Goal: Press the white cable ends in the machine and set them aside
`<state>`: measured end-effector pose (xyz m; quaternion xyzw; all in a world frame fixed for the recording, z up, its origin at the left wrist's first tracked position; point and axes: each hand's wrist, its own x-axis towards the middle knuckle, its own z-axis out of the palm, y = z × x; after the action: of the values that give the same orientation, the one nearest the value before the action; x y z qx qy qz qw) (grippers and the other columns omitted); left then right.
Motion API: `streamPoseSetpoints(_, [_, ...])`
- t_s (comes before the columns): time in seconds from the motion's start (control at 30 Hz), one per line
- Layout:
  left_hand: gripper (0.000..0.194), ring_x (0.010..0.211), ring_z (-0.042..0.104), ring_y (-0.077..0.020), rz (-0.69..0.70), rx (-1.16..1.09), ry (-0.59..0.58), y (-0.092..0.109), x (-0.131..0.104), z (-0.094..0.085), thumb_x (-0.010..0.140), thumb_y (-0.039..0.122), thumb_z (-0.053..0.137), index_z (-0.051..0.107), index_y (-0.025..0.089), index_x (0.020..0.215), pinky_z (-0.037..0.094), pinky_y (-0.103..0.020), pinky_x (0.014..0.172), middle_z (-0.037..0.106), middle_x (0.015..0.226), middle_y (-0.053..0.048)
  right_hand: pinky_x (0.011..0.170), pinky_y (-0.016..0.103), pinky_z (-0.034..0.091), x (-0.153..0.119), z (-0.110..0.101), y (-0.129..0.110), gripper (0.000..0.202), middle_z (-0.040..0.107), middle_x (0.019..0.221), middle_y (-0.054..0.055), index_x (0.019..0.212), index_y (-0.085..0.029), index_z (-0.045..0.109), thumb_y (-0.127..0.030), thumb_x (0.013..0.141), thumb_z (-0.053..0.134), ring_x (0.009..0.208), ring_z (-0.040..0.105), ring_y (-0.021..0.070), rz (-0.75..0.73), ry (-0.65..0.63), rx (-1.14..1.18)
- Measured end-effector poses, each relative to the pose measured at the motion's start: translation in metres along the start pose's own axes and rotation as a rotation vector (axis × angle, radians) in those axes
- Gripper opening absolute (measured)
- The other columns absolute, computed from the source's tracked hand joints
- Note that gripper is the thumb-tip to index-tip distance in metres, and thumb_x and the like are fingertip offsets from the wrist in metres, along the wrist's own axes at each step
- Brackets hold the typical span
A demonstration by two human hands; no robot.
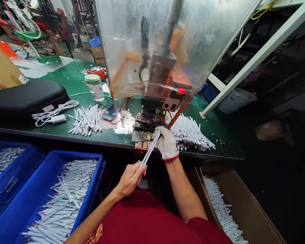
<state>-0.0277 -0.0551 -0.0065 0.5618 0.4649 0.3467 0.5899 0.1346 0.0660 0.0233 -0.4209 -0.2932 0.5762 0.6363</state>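
Observation:
My bare left hand (130, 178) pinches the lower ends of a pair of thin, flat white strips (150, 149). The strips slant up and to the right, in front of the bench edge. Their upper part lies against my right hand (167, 144), which wears a white knit glove with a red cuff and has its fingers closed around them. Just beyond the glove is the dark metal base of a bench press (148, 117). A flat metal blade (139, 136) lies by the glove's left side. The strips' upper tips are partly hidden by the gloved fingers.
Similar strips form a right pile (193, 134) and a left pile (87, 120) on the green bench. A blue bin (101, 159) and a cardboard box (244, 196) hold more. A clear plastic shield (122, 40) hangs before the press. Pliers (222, 147) lie far right.

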Motion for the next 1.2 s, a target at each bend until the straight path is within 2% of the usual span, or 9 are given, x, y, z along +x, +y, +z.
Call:
streamPoseSetpoints(0.17, [0.045,0.035,0.028,-0.0076,-0.13,-0.084,-0.327,-0.003,-0.045,-0.025,0.092,0.055,0.042,0.054,0.019,0.068,0.018,-0.021,0.039,0.036,0.04,0.006,0.04,0.02,0.035,0.015,-0.025,-0.061,0.04,0.029,0.054,-0.006,0.064,-0.023,0.033,-0.05,0.082,0.057,0.044,0.031,0.0083,-0.213,0.232,0.02])
streamPoseSetpoints(0.27, [0.043,0.039,0.031,-0.0086,-0.153,-0.046,-0.348,-0.012,-0.06,-0.042,0.094,0.054,0.039,0.057,0.019,0.078,0.021,-0.022,0.041,0.042,0.046,0.005,0.039,0.02,0.03,0.001,-0.047,-0.085,0.043,0.029,0.055,-0.006,0.062,-0.022,0.035,-0.052,0.084,0.058,0.043,0.028,0.007,-0.273,0.163,-0.066])
streamPoseSetpoints(0.47, [0.038,0.054,0.043,-0.0113,0.036,0.272,-0.25,-0.024,-0.042,-0.041,0.098,0.043,0.036,0.056,0.019,0.076,0.031,-0.022,0.056,0.047,0.056,0.003,0.051,0.025,0.043,-0.071,-0.06,-0.058,0.023,0.06,0.069,0.001,0.088,-0.023,0.065,-0.037,0.073,0.074,0.057,0.051,0.0127,-0.088,0.065,-0.539])
streamPoseSetpoints(0.67, [0.036,0.051,0.043,-0.0105,0.145,0.456,-0.201,-0.049,-0.037,-0.028,0.097,0.036,0.037,0.046,0.02,0.066,0.028,-0.022,0.054,0.046,0.056,0.003,0.046,0.025,0.038,-0.106,-0.061,-0.031,0.029,0.059,0.062,0.003,0.079,-0.02,0.07,-0.048,0.082,0.062,0.052,0.05,0.0127,0.175,-0.149,-0.649])
streamPoseSetpoints(0.83, [0.033,0.048,0.047,-0.0112,0.331,0.645,-0.113,-0.057,-0.03,-0.02,0.096,0.032,0.039,0.049,0.021,0.066,0.03,-0.022,0.051,0.05,0.056,0.002,0.056,0.025,0.041,-0.124,-0.042,-0.005,0.031,0.063,0.069,0.001,0.085,-0.021,0.072,-0.05,0.083,0.061,0.063,0.056,0.0141,0.17,-0.277,-0.893])
streamPoseSetpoints(0.93, [0.034,0.047,0.051,-0.0115,0.45,0.722,-0.073,-0.06,-0.03,-0.02,0.098,0.03,0.037,0.053,0.02,0.069,0.034,-0.021,0.05,0.055,0.057,0.001,0.053,0.022,0.042,-0.128,-0.037,-0.005,0.037,0.06,0.065,0.001,0.085,-0.018,0.068,-0.051,0.088,0.054,0.058,0.055,0.0119,0.245,-0.291,-0.789])
streamPoseSetpoints(1.07, [0.029,0.051,0.06,-0.0129,0.568,0.776,0.084,-0.072,-0.044,-0.046,0.097,0.032,0.041,0.061,0.021,0.079,0.044,-0.02,0.054,0.063,0.061,0.0,0.049,0.021,0.044,-0.098,-0.069,-0.057,0.033,0.063,0.076,0.004,0.095,-0.017,0.06,-0.048,0.091,0.049,0.058,0.056,0.0111,0.15,-0.194,-0.585])
streamPoseSetpoints(1.13, [0.03,0.048,0.061,-0.0153,0.553,0.855,0.296,-0.076,-0.05,-0.074,0.094,0.039,0.045,0.064,0.022,0.08,0.044,-0.022,0.052,0.064,0.058,0.0,0.048,0.021,0.042,-0.066,-0.102,-0.098,0.028,0.066,0.085,0.006,0.102,-0.017,0.057,-0.041,0.088,0.055,0.057,0.057,0.0106,0.058,-0.06,-0.634])
streamPoseSetpoints(1.2, [0.032,0.043,0.058,-0.0177,0.414,0.956,0.542,-0.074,-0.048,-0.108,0.09,0.045,0.048,0.065,0.022,0.077,0.041,-0.025,0.047,0.062,0.051,0.0,0.049,0.021,0.04,-0.028,-0.137,-0.135,0.026,0.066,0.081,0.007,0.106,-0.014,0.058,-0.029,0.085,0.057,0.054,0.056,0.0094,-0.085,0.084,-0.781])
